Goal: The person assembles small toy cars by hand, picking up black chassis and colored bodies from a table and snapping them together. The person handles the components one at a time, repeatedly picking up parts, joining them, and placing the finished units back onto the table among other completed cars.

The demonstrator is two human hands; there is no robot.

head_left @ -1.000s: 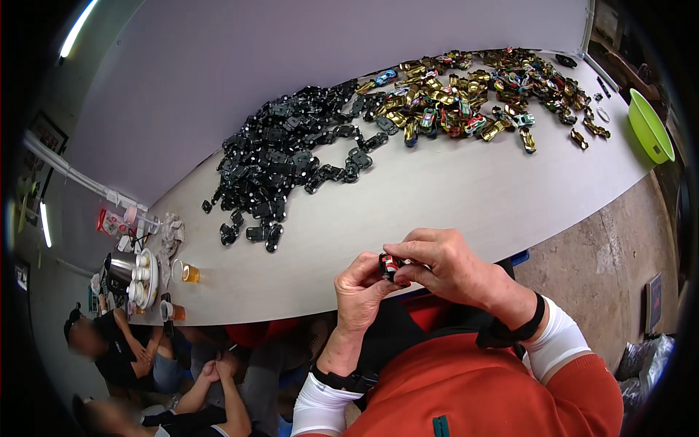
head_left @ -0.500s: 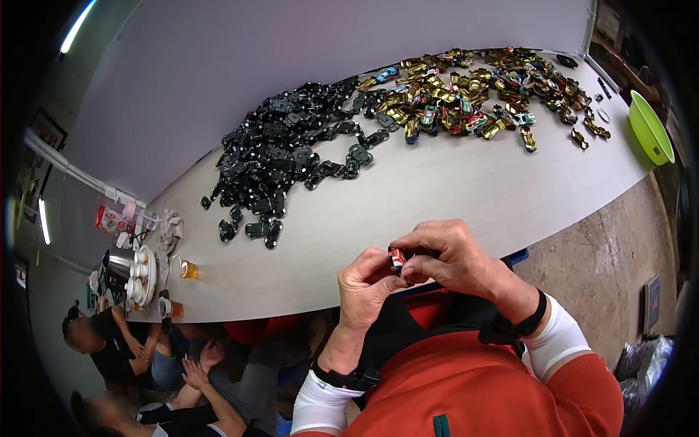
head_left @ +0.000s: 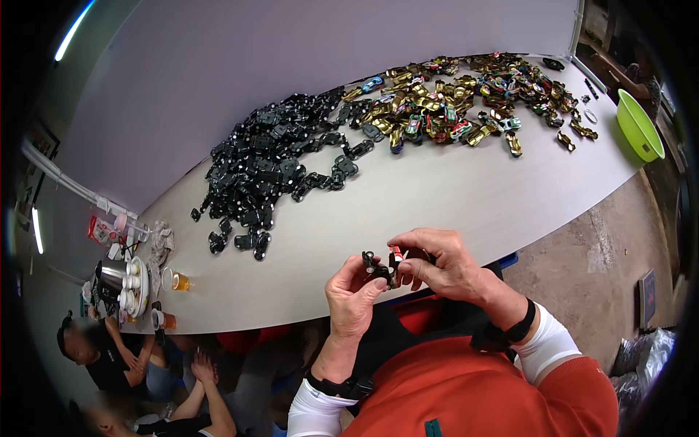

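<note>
Left hand [head_left: 348,300]: you pinch the black chassis [head_left: 376,270], its long axis slanting away leftward; front end unclear.
Right hand [head_left: 445,264]: you grip the red-and-white piece [head_left: 395,256], just right of the chassis, contact unclear; your fingers hide its axis and heading.
Black pile [head_left: 255,160]: beyond, leftward, on the table [head_left: 378,207].

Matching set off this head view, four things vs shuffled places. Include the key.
Column one:
1. Pile of black wheeled parts
2. Green basin
3. Red-and-white piece
4. Single black wheeled piece

Column two:
A. At the right end of the table
B. Held in the left hand
C. Left of the gold and multicoloured pile
D. Held in the right hand

Pairs: 1-C, 2-A, 3-D, 4-B
</note>
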